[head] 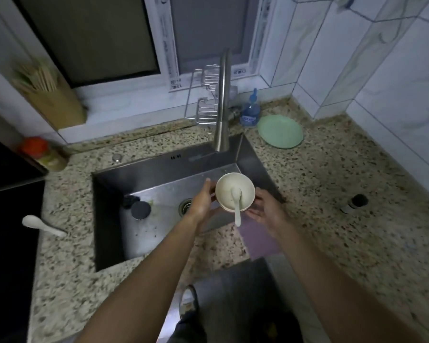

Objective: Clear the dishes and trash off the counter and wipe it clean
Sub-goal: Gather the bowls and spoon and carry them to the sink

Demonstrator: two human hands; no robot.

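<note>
Centre frame: bowl (234, 188) with spoon (236, 206) over the sink (159, 174), left hand (203, 200) and right hand (264, 210) curled round its sides. Lower it level, since the spoon handle overhangs, and set it down clear of the drain (185, 206).

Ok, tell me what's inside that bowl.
A white spoon sits in the bowl, its handle sticking out over the near rim. Nothing else shows; the patch of bottom under the spoon's head is covered.
</note>
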